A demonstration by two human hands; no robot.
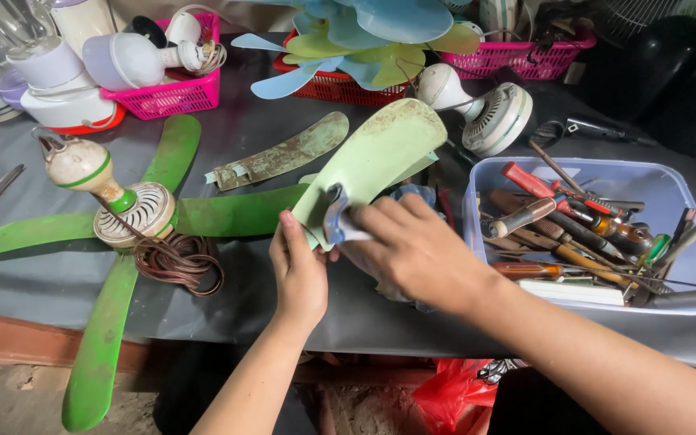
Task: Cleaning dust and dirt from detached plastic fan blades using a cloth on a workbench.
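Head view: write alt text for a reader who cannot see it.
A person's left hand holds a pale green fan blade while the right hand presses a cloth on it, above a dark table. A green ceiling fan lies left; a tool-filled plastic bin sits right.

The blade [376, 153] is pale green, long and curved, mottled with grime. It is held tilted above the surface, wide tip pointing up and away. A bluish-white cloth [338, 221] presses against its near, narrow end.
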